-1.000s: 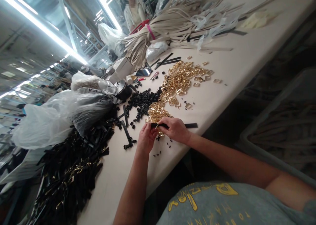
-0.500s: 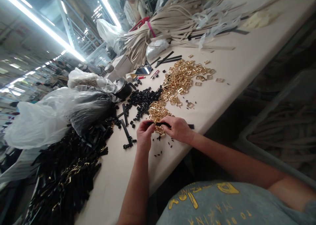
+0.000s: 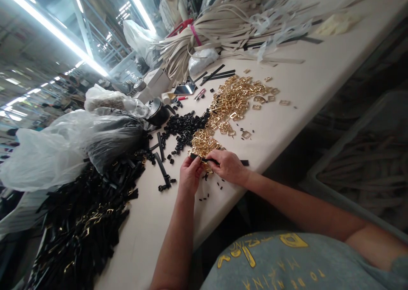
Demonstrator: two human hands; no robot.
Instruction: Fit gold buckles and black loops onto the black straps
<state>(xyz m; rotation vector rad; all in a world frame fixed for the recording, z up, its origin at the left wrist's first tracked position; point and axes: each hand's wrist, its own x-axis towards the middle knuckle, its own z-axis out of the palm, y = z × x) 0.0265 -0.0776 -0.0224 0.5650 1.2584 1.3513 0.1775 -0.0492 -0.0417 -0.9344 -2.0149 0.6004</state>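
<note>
Between my two hands is a black strap point(image 3: 208, 160), with a bit of gold metal showing on it, probably part of a buckle. My left hand point(image 3: 191, 171) pinches the strap's left end between thumb and fingers. My right hand point(image 3: 230, 166) grips its right part, and the strap's far end sticks out beyond the knuckles. Just behind my hands lies a heap of gold buckles point(image 3: 231, 101). Beside it, to the left, spreads a pile of small black loops point(image 3: 185, 128). Tiny black bits point(image 3: 204, 196) are scattered in front of my hands.
A large heap of black straps with gold buckles point(image 3: 86, 222) covers the table's left side, under plastic bags point(image 3: 63, 145). A dark lidded pot point(image 3: 157, 111), a phone point(image 3: 185, 89) and beige straps point(image 3: 223, 22) lie farther back. A person point(image 3: 172, 9) is behind them. A bin point(image 3: 360, 162) stands right.
My left hand has shifted slightly right and its hold has turned, so more of the strap's left end shows above the thumb. My right hand stays nearly in place, still gripping.
</note>
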